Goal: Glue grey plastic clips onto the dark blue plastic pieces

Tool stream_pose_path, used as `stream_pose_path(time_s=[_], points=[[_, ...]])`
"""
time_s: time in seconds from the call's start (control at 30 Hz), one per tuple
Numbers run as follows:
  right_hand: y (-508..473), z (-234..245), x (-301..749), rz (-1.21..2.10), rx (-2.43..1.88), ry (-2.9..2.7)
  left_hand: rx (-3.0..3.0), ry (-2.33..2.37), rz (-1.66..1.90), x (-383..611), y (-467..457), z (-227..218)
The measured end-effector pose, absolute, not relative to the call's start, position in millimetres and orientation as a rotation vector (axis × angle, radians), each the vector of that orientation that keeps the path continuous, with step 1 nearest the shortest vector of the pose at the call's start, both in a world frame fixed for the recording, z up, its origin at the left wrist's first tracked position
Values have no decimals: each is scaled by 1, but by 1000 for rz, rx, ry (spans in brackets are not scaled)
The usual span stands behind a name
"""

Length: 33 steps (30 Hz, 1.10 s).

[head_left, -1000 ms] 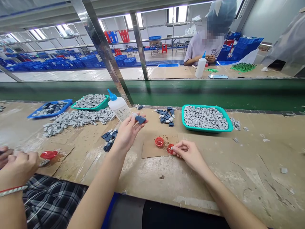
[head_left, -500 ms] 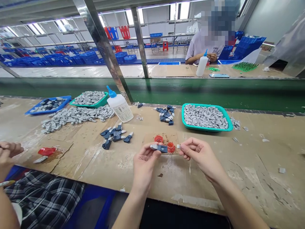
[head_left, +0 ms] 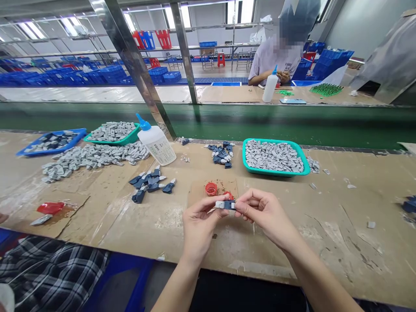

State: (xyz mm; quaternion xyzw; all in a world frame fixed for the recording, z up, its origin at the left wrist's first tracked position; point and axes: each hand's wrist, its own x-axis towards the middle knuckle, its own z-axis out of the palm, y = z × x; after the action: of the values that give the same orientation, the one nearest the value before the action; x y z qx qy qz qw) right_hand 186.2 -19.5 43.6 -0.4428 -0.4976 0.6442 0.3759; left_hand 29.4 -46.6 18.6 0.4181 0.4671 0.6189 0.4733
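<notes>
My left hand point(head_left: 200, 225) is closed on a dark blue plastic part with a light grey end point(head_left: 223, 205), held level above the cardboard. My right hand point(head_left: 264, 214) pinches a small light grey plastic piece point(head_left: 233, 206) against the right end of that part; its fingertips hide some of it. Just behind the hands sit a red bottle cap point(head_left: 211, 189) and a second red cap point(head_left: 229, 196), partly covered by the held part. Beyond them lies a small pile of blue-and-grey parts point(head_left: 221, 154), with another pile point(head_left: 152, 184) to the left.
A green tray of grey pieces point(head_left: 307, 169) stands behind my right hand. A white glue bottle point(head_left: 158, 145) leans at left, beside heaped grey pieces point(head_left: 87, 158). A metal post point(head_left: 136, 60) rises behind. Across the green belt point(head_left: 221, 119) sits a person point(head_left: 276, 60); another person's plaid clothing point(head_left: 55, 277) shows at left.
My right hand has brought the small grey piece left onto the dark blue part, where the two were apart before. The view has shifted slightly right, and the neighbour's hand has mostly left the frame.
</notes>
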Motion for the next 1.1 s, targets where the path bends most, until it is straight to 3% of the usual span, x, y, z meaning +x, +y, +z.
stream_pose_path(time_s=[0.53,0.6,0.77,0.83,1.1], points=[[-10,42,192,1741,-1159,-1547,998,1118,1319,32,-44,9],[2,39,201,1658,-1192,-1635,1054,1231,1391,21,-43,4],[49,28,235,908,-1453,-1785,1210,1806,1583,-45,-38,-5],[69,28,236,755,-1500,-1864,1273,1964,1586,-79,-35,-9],[138,21,103,936,-1298,-2276,1503,2421,1398,-152,-25,-25]])
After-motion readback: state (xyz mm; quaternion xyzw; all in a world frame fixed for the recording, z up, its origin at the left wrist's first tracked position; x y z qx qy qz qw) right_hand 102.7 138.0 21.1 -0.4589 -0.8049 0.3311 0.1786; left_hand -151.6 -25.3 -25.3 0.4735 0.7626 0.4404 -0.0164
